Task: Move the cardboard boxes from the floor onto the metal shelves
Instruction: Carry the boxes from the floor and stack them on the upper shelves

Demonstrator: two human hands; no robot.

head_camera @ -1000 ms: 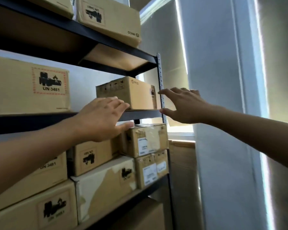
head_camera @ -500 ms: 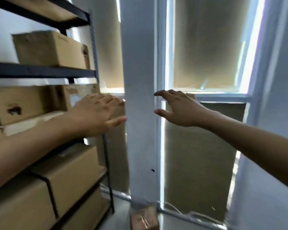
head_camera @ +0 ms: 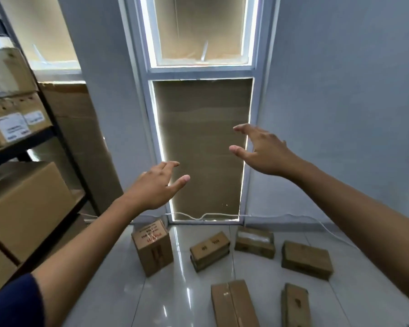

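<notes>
Several cardboard boxes lie on the glossy tiled floor below me: an upright one (head_camera: 152, 247) nearest the shelves, a small one (head_camera: 209, 250) beside it, two more (head_camera: 254, 242) (head_camera: 306, 259) toward the right wall, and two (head_camera: 234, 304) (head_camera: 295, 305) at the bottom edge. The black metal shelves (head_camera: 21, 147) stand at the left, holding stacked boxes. My left hand (head_camera: 156, 185) and my right hand (head_camera: 262, 149) both hover in the air well above the floor boxes, fingers spread and relaxed, holding nothing.
A covered window or door panel (head_camera: 201, 147) faces me between grey-blue walls. A white cable (head_camera: 222, 216) runs along the base of the wall. A large cardboard sheet (head_camera: 80, 142) leans behind the shelf's right post.
My view has swung right and down, away from the shelves toward the floor boxes. Both hands have left the shelf area and stay empty in mid-air.
</notes>
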